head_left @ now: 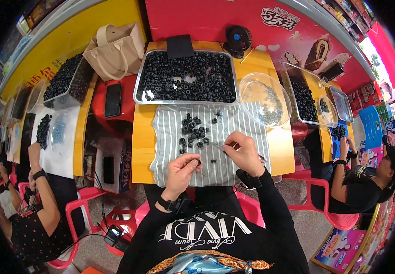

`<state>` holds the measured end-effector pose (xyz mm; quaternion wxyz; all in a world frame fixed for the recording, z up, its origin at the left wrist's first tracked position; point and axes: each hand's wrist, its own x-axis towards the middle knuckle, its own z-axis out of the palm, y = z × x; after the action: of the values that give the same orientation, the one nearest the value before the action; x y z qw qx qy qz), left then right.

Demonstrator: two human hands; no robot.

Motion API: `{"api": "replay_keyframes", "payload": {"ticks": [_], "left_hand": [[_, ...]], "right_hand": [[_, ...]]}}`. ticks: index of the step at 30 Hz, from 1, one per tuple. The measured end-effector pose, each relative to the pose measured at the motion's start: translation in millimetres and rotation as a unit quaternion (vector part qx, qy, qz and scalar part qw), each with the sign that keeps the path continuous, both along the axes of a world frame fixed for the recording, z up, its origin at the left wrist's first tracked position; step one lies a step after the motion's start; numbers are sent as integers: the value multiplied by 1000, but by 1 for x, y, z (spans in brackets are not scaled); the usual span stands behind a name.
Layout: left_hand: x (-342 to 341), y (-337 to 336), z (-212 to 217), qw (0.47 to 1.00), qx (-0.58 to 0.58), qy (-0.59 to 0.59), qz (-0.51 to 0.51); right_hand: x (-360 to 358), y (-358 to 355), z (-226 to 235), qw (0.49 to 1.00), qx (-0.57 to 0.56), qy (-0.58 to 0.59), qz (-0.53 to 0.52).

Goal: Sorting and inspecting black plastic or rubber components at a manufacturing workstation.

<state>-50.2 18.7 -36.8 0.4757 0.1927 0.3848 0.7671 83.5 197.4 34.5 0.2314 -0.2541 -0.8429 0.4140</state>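
Note:
My left hand [181, 172] is closed in a pinch on a small black ring [198, 162], just above the near part of a grey-and-white striped cloth [163, 137]. To its right, my right hand [244, 153] has thumb and forefinger pressed together on a thin, needle-like thing [218, 146] that points left; its exact kind is too fine to make out. A loose pile of black rings [194, 130] lies on the cloth beyond my hands. One single black ring [214, 160] rests between the two hands.
A clear tray [138, 98] full of black rings stands at the back of the wooden table, left of a round clear dish [285, 116] with tiny pieces. Nearby are a phone [113, 100], a beige bag [115, 52] and a small black fan [237, 40]. People work at tables on both sides.

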Motion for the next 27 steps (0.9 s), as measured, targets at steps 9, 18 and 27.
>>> {"api": "replay_keyframes", "payload": {"ticks": [9,18,27], "left_hand": [[4,11,38,942,-70,328,31],[1,-1,29,979,-67,188,-30],[1,0,19,987,9,-139,-75]], "right_hand": [[-7,-37,-12,995,58,59,63],[-2,-66,1,982,-137,111,73],[10,-72,-3,938,-304,163,46]]}}
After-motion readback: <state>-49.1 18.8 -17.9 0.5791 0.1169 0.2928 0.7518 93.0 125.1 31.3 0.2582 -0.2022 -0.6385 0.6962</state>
